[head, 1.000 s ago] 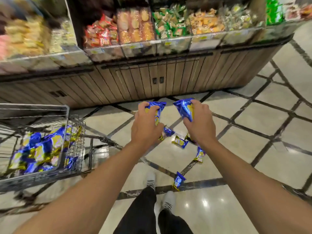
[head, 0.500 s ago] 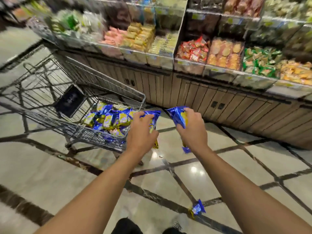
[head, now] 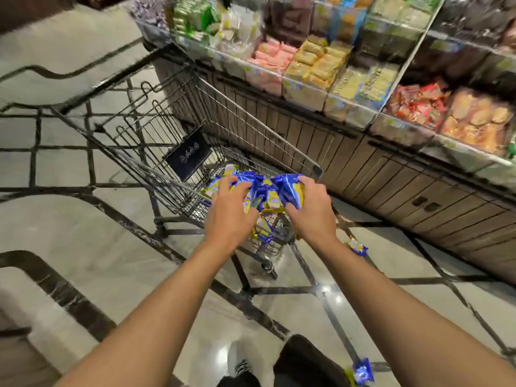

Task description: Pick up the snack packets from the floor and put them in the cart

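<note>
Both my hands are over the near end of a wire shopping cart (head: 252, 129). My left hand (head: 229, 212) grips a blue and yellow snack packet (head: 245, 178) above the pile in the basket. My right hand (head: 311, 212) grips another blue and yellow packet (head: 290, 188) just inside the cart's right rim. Several matching packets (head: 268, 199) lie heaped in the cart between my hands. One packet (head: 357, 246) lies on the floor right of the cart, and another (head: 363, 371) lies by my feet.
A long display counter (head: 377, 174) with wood panelling runs along the cart's right side, its bins (head: 315, 68) full of wrapped snacks. The floor (head: 83, 247) is glossy pale tile with dark lines. My legs and shoe (head: 243, 367) show at the bottom edge.
I have turned left towards the cart and both hands have carried their packets from over the floor to above the cart's basket. The cart now fills the middle of the view.
</note>
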Demonstrator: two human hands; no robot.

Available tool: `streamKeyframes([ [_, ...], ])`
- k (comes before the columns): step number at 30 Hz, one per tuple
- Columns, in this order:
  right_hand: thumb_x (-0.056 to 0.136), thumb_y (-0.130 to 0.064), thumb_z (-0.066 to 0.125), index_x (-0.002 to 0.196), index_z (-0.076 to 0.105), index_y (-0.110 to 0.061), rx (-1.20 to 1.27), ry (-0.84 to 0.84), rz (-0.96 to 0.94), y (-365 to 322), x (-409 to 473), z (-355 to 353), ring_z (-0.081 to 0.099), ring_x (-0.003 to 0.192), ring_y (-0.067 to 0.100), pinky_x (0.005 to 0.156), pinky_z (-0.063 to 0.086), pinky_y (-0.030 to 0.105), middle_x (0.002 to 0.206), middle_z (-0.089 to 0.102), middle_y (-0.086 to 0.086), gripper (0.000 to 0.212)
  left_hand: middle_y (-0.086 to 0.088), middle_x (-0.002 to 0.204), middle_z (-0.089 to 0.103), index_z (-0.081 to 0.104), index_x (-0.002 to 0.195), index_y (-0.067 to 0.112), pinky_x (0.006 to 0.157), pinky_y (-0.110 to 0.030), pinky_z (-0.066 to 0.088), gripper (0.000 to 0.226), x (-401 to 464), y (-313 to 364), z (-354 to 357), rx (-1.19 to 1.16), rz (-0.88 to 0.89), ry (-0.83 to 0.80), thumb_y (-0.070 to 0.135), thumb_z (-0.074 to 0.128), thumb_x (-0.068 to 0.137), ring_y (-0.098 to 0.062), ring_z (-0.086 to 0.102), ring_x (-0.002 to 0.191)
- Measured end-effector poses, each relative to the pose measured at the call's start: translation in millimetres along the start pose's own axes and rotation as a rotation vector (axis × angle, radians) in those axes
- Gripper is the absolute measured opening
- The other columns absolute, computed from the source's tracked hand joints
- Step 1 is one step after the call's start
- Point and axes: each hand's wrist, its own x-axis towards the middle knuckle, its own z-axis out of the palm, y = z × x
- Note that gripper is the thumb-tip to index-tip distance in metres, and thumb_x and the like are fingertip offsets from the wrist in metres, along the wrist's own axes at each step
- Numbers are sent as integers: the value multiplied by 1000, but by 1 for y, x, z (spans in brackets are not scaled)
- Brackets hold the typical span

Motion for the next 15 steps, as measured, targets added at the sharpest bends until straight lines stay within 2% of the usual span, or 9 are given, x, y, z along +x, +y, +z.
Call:
streamKeyframes([
  [7, 79, -28, 67, 135, 42, -24, -4, -60, 29, -39, 52, 63, 47, 114, 28, 91, 41, 38, 124, 49, 8, 61, 0, 137, 37, 55, 128, 21, 92, -48, 49, 57, 61, -61, -19, -35, -33, 23, 25, 63, 72, -30, 53, 113],
  [12, 80, -26, 69, 136, 42, -23, 2, -83, 35, -56, 116, 107, 47, 116, 29, 94, 43, 41, 127, 49, 8, 62, 3, 140, 33, 51, 131, 22, 87, -46, 51, 58, 123, -83, -19, 0, -109, 14, 24, 64, 74, -27, 48, 117],
  [15, 80, -25, 70, 136, 41, -24, 11, -87, 45, -69, 155, 128, 48, 115, 29, 95, 45, 43, 125, 49, 8, 63, 1, 141, 30, 48, 132, 23, 91, -46, 50, 60, 160, -96, -19, -2, -147, 17, 24, 64, 73, -27, 48, 118],
])
